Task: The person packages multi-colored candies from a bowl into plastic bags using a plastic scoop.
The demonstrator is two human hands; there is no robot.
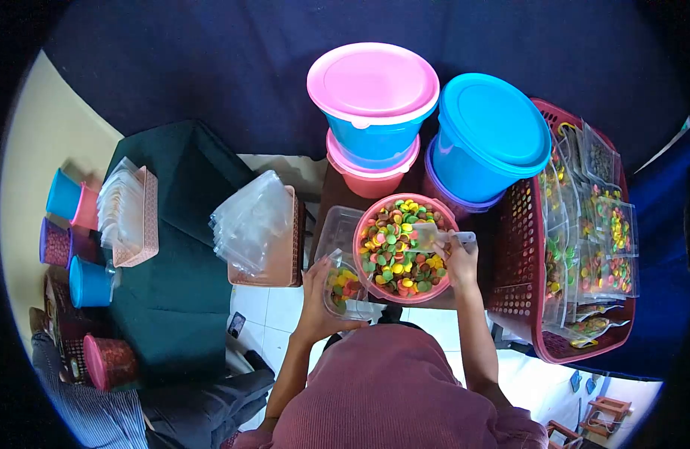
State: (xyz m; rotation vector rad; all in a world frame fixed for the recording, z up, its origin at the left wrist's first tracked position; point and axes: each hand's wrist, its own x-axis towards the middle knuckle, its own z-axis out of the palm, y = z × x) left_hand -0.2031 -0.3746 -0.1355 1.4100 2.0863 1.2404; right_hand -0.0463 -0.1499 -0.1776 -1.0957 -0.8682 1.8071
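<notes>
A pink tub (357,258) full of colourful button-shaped candies (397,251) stands on the dark table in front of me. My right hand (462,262) grips the handle of a clear plastic scoop (425,236), whose blade lies over the candies. To the left of the tub, my left hand (315,299) is closed around a clear plastic bag (352,305) with some candies inside. The bag is close against the tub's left side. Behind it a clear plastic tray (337,224) is partly hidden.
Lidded tubs, one pink-topped (373,78) and one blue (494,123), are stacked at the back. At right, a maroon basket (517,277) holds many filled bags (603,239). Empty bags (251,221) lie on a basket at left. Another person's striped sleeve (98,411) shows lower left.
</notes>
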